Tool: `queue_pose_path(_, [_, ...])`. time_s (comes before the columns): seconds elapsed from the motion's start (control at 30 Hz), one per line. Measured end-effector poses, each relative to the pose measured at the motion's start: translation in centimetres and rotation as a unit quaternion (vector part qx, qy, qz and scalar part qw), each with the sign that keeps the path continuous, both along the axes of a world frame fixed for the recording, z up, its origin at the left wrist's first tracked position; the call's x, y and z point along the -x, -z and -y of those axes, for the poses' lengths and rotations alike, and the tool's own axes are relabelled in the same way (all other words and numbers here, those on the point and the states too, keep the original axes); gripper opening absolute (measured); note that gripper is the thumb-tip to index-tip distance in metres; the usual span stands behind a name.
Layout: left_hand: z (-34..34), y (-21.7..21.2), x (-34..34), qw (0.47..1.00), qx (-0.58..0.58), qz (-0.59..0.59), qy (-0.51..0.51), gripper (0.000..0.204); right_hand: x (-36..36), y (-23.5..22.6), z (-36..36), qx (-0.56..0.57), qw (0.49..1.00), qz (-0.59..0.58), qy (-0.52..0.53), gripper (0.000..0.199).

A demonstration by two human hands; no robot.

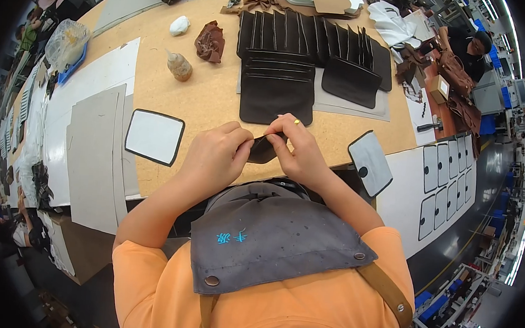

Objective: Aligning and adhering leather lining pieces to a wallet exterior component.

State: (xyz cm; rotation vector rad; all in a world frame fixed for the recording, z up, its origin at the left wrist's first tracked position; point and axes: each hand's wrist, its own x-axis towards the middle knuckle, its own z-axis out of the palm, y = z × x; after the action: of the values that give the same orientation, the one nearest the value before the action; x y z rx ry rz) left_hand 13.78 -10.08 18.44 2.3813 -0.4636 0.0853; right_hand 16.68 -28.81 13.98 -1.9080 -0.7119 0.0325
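Note:
Between my two hands is a small dark leather panel, bent into a curve (264, 151). My left hand (214, 151) pinches its left upper edge, and my right hand (300, 153) grips the right upper edge with thumb and fingers. Just beyond lies a dark leather panel with card slots (276, 102). Behind it, more slotted leather pieces (285, 38) overlap in a row, with a plain dark panel (351, 82) to their right. A white panel with black edging (154, 137) lies left of my hands; another, with a black dot (371, 163), is at the right.
Farther back stand a glue-stained squeeze bottle (179, 67), crumpled brown leather (210, 42) and a white lump (179, 25). Grey boards (95, 154) lie at left. Several black-edged white panels (430, 168) are laid out at right. A co-worker (470, 53) sits at far right.

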Motion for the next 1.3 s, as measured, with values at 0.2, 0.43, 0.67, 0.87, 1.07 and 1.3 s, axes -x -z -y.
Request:
queue_pose_path(0.2, [-1.4, -1.8, -0.8, 0.989, 0.106, -0.102, 0.012, 0.011, -0.4, -0.5, -0.1, -0.031, 0.989, 0.125, 0.072, 0.006])
queue_pose_path(0.43, [-1.9, -2.0, -0.8, 0.988, 0.137, -0.065, 0.005, 0.016, -0.9, -2.4, 0.3, -0.077, 0.991, 0.073, 0.075, 0.006])
queue_pose_path(0.67, [-1.9, -2.4, -0.8, 0.985, 0.155, -0.066, -0.019, 0.013, -1.1, -3.1, 0.4, -0.071, 0.991, 0.091, 0.06, 0.008])
queue_pose_path(0.87, [-1.7, -2.5, -1.0, 0.984, 0.154, -0.09, -0.03, 0.013, -1.0, -3.3, 0.5, -0.068, 0.99, 0.11, 0.05, 0.009])
queue_pose_path(1.07, [-1.9, -2.7, -1.2, 0.972, 0.189, -0.135, -0.038, 0.012, -0.9, -3.7, 0.7, -0.056, 0.989, 0.135, 0.029, 0.01])
queue_pose_path(1.3, [-2.1, -2.7, -1.7, 0.967, 0.21, -0.143, 0.013, 0.01, -1.4, -4.4, 1.3, -0.063, 0.995, 0.077, -0.004, 0.011])
